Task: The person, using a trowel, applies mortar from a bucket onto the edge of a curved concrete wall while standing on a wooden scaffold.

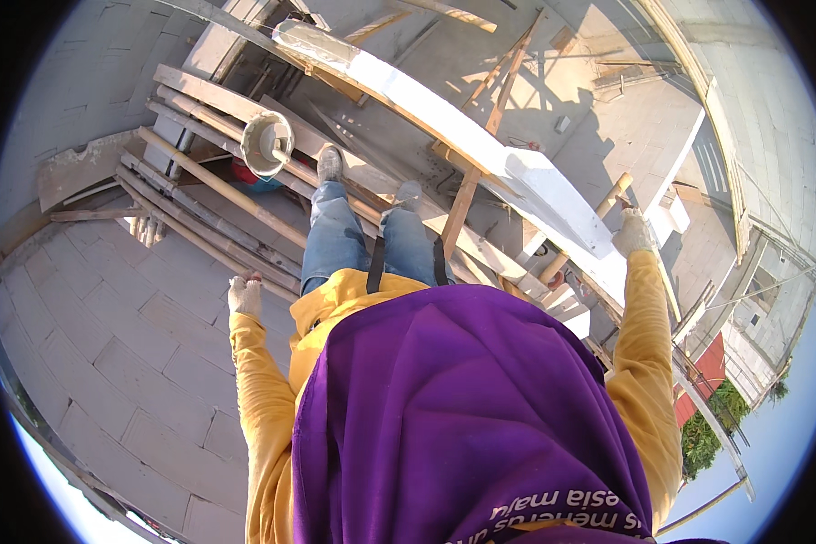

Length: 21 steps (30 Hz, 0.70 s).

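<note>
My left hand point(245, 296), in a pale knit glove with bare fingertips, hangs beside a grey block wall point(145, 363). Its fingers are curled in and nothing shows in them. My right hand point(635, 234), gloved the same way, is raised past the end of a long white-topped beam point(535, 190). Its fingers are bent close to a round wooden pole point(615, 192); whether they grip anything is hidden. A mortar-stained bucket point(267, 143) with pale material inside stands ahead, near my left shoe point(330, 165).
I stand on narrow planks point(372, 181) of a scaffold. Several bamboo poles point(218, 186) run along its left side. A diagonal wooden brace point(462, 207) rises by the beam. Far below lies a floor point(598, 118) with scattered timber. Another block wall point(762, 109) stands at right.
</note>
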Each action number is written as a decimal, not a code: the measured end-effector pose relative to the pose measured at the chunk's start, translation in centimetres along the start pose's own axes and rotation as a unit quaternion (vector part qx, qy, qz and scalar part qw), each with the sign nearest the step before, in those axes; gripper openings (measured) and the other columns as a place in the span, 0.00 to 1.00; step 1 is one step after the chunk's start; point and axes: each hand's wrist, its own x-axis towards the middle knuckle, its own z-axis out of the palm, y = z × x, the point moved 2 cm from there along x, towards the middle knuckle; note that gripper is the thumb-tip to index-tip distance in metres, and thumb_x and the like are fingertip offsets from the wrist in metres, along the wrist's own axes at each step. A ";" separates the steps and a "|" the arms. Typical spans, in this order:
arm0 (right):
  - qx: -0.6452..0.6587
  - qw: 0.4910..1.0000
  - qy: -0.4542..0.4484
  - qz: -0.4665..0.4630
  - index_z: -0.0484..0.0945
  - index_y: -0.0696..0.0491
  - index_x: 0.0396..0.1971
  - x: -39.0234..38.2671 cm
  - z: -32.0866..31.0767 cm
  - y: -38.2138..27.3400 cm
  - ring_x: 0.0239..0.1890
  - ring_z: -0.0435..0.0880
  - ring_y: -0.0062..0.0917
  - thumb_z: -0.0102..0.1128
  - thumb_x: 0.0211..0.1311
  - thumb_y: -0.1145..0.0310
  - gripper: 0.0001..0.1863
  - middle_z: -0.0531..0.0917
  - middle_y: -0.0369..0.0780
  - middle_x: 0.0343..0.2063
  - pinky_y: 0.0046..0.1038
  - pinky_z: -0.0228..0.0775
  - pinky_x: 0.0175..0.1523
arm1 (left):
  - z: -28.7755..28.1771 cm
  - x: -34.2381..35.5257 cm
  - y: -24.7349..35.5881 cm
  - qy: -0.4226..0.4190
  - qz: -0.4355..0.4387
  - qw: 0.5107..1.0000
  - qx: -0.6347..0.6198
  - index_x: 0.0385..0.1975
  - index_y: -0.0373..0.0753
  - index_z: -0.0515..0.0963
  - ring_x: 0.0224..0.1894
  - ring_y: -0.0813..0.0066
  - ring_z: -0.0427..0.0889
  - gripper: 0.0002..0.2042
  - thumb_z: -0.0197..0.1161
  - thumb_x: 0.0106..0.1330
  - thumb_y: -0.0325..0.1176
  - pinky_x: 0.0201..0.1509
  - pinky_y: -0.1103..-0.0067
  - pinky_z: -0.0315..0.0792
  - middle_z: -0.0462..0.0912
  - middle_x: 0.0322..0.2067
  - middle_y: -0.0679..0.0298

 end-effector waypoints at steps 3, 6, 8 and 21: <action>0.099 0.985 0.138 -0.028 0.70 0.56 0.56 0.1 -1.8 -1.7 0.51 0.80 0.48 0.57 0.53 0.78 0.27 0.80 0.55 0.47 0.39 0.74 0.54 | 1.4 -0.2 -2.2 -0.005 -0.020 1.000 -0.019 0.41 0.35 0.81 0.25 0.81 0.76 0.11 0.60 0.63 0.33 0.29 0.82 0.69 0.81 0.26 0.66; 0.135 0.954 0.252 -0.093 0.71 0.56 0.54 -0.7 -4.2 -6.1 0.49 0.81 0.48 0.55 0.55 0.79 0.23 0.81 0.54 0.45 0.40 0.74 0.51 | 3.2 -1.2 -1.5 -0.010 -0.040 0.998 -0.053 0.37 0.36 0.82 0.22 0.80 0.75 0.10 0.59 0.61 0.32 0.26 0.81 0.68 0.80 0.22 0.67; 0.158 0.918 0.315 -0.182 0.72 0.57 0.51 -2.0 -6.3 -10.8 0.45 0.81 0.48 0.55 0.56 0.81 0.20 0.81 0.52 0.43 0.41 0.73 0.49 | 4.1 -1.3 -1.3 -0.014 -0.071 0.994 -0.084 0.39 0.35 0.82 0.23 0.79 0.76 0.10 0.58 0.62 0.32 0.27 0.81 0.69 0.81 0.24 0.66; 0.155 0.904 0.042 -0.396 0.76 0.54 0.48 -7.5 -1.6 -32.7 0.49 0.79 0.38 0.61 0.58 0.74 0.16 0.81 0.42 0.44 0.37 0.71 0.54 | 15.0 12.0 -5.2 -0.067 -0.220 0.803 -0.550 0.47 0.38 0.78 0.30 0.71 0.82 0.12 0.62 0.67 0.35 0.29 0.76 0.77 0.83 0.37 0.64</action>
